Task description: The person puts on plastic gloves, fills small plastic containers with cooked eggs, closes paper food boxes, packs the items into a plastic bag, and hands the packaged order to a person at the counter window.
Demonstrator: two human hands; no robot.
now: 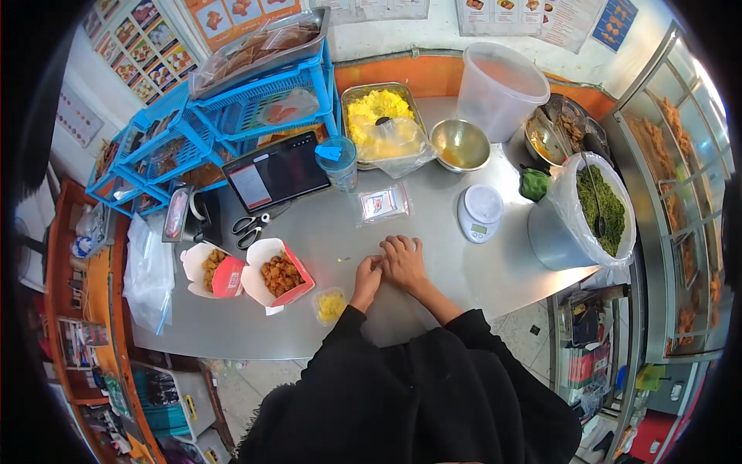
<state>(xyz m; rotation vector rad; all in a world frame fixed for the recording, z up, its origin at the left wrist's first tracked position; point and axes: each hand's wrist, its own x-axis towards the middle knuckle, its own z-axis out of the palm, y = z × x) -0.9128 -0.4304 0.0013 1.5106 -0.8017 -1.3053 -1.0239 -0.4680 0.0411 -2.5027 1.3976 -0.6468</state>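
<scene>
My right hand point(403, 264) rests on the metal table, knuckles up, with its fingers a little apart and nothing in them. Against it lies my left hand point(367, 282), its fingers curled together; I see nothing in them. Just left of my left hand is a small clear tub of yellow food point(331, 306). Farther left, two open red-and-white takeaway boxes hold fried pieces: the nearer box point(297, 290) and the other box point(227, 277). Beyond my hands lies a clear plastic packet point(383, 204). To the right stands a white kitchen scale point(480, 214).
At the back are a tablet point(277, 172), a blue-lidded cup point(337, 164), a tray of yellow food point(384, 104) and a steel bowl point(461, 145). Scissors point(250, 230) lie left. A lined bucket of chopped greens point(568, 220) stands at the right edge, near a glass display case point(672, 193).
</scene>
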